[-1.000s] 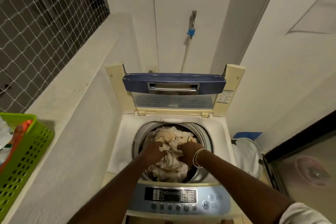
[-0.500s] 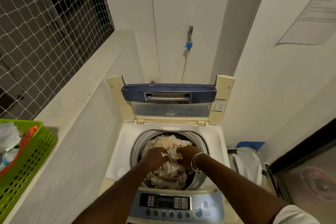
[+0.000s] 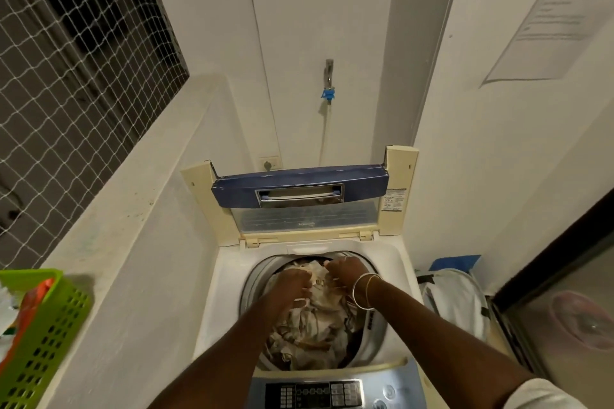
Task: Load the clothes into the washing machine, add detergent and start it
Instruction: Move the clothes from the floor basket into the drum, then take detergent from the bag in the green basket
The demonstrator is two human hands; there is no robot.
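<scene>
A top-loading washing machine stands before me with its blue-edged lid folded upright at the back. Crumpled cream and beige clothes fill the drum. Both my hands are inside the drum opening, at its far side. My left hand grips a fold of the clothes with curled fingers. My right hand, with bangles on its wrist, pinches cloth beside it. The control panel with its buttons lies at the near edge, partly behind my forearms.
A green plastic basket holding orange and white items sits on the left ledge. A white laundry bag stands on the floor right of the machine, beside a dark-framed door. A tap with a hose is on the back wall.
Both hands have moved toward the back of the drum, still in the clothes. My view has tilted up, so the machine sits lower in the frame.
</scene>
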